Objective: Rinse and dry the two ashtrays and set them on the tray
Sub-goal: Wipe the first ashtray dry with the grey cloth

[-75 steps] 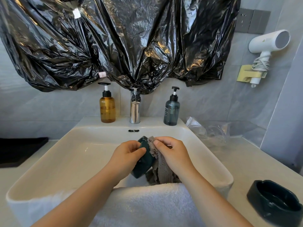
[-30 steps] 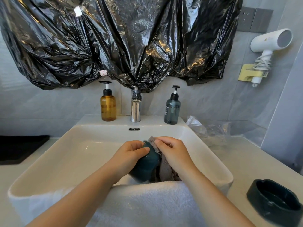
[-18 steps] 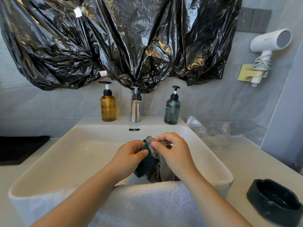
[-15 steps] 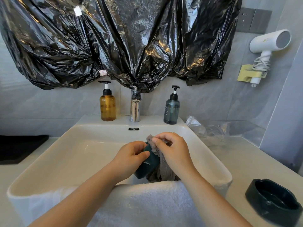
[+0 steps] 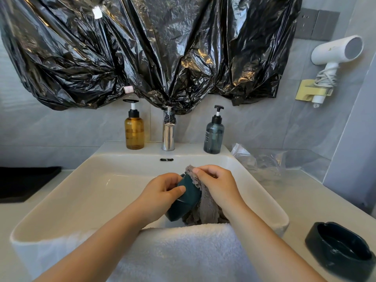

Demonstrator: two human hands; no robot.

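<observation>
Your left hand [image 5: 160,192] is holding the dark green ashtray [image 5: 185,202] over the sink [image 5: 81,192]. Its fingers [image 5: 180,189] are curling round the ashtray's edge, with the thumb lying on the outside wall. The ashtray is tilting on its side.

Your right hand [image 5: 219,186] is pinching the grey cloth [image 5: 205,208]. Those fingers [image 5: 198,171] are curling tight on the cloth's top edge and pressing it to the ashtray, just right of your left fingers. The rest of the cloth is hanging down below your right fingers.

A white towel [image 5: 183,251] is lying over the sink's near edge, under both wrists. Beyond your fingers the bowl is lying open up to the tap [image 5: 168,131].

The second ashtray [image 5: 339,249], a black one, is sitting on the desk [image 5: 301,200], far right of your right fingers and well apart from the sink. A clear plastic bag [image 5: 260,161] is lying beyond your right fingers. A flat black thing [image 5: 24,184] is lying far left of your left fingers.
</observation>
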